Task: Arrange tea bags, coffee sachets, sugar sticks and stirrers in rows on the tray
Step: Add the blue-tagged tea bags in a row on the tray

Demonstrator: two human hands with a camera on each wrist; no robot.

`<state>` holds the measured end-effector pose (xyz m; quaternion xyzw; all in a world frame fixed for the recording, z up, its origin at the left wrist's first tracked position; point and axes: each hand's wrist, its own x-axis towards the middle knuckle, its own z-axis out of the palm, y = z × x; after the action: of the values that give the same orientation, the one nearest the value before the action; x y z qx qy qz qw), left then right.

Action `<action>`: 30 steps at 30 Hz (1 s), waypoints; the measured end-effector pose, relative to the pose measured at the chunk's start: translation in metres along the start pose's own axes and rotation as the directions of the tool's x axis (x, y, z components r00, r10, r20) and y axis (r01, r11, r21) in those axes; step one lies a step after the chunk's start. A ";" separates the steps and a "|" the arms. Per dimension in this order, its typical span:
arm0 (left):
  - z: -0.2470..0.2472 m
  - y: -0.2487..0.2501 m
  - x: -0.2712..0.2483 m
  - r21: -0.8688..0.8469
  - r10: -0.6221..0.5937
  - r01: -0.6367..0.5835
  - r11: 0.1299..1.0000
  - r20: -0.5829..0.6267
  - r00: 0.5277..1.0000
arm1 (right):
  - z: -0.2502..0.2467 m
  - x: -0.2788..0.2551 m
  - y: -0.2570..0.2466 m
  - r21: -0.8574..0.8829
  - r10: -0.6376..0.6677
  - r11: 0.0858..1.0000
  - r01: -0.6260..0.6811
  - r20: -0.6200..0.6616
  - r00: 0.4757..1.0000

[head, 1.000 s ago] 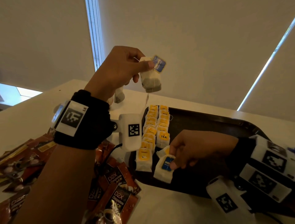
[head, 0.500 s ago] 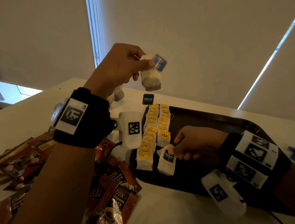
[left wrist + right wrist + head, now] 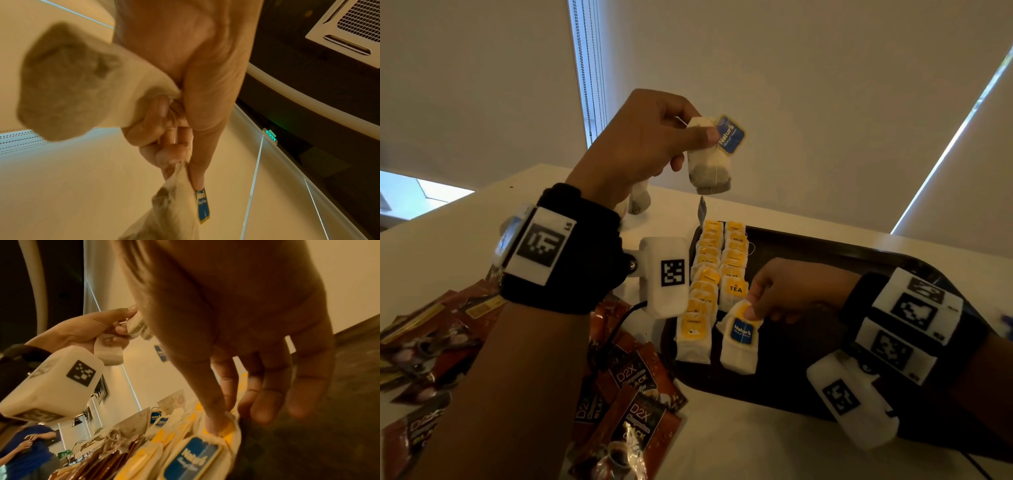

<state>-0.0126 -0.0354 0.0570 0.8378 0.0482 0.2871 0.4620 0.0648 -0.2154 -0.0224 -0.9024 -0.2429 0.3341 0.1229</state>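
A pale room with drawn blinds frames a white table [image 3: 722, 445], on which a dark oval plastic tray [image 3: 859, 260] carries two rows of yellow-tagged paper tea bags [image 3: 717, 274]. Seen from the head, the right hand [image 3: 791, 291] pinches the top of a white tea bag with a blue tag [image 3: 740, 339] at the near end of the right-hand row. The left hand [image 3: 640, 144] holds a second blue-tagged tea bag [image 3: 710, 161] high above the tray. Brown foil coffee sachets [image 3: 633, 411] lie heaped on the table, left of the tray.

The left wrist view shows fingers curled tight round two bags, one pinched at thumb and forefinger.

The right wrist view shows fingertips [image 3: 213, 425] pressing the bag's top edge down. Best, I judge, to square it with its left neighbour, tag flat, before letting go.
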 end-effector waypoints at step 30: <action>0.000 0.000 0.000 0.014 0.002 -0.002 1.000 0.018 1.000 | 0.012 -0.012 -0.012 -0.324 -0.054 0.943 0.071 0.060 0.997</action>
<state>-0.0122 -0.0351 0.0568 0.8436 0.0451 0.2794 0.4563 0.0448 -0.2109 -0.0199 -0.8935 -0.3263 0.3076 -0.0234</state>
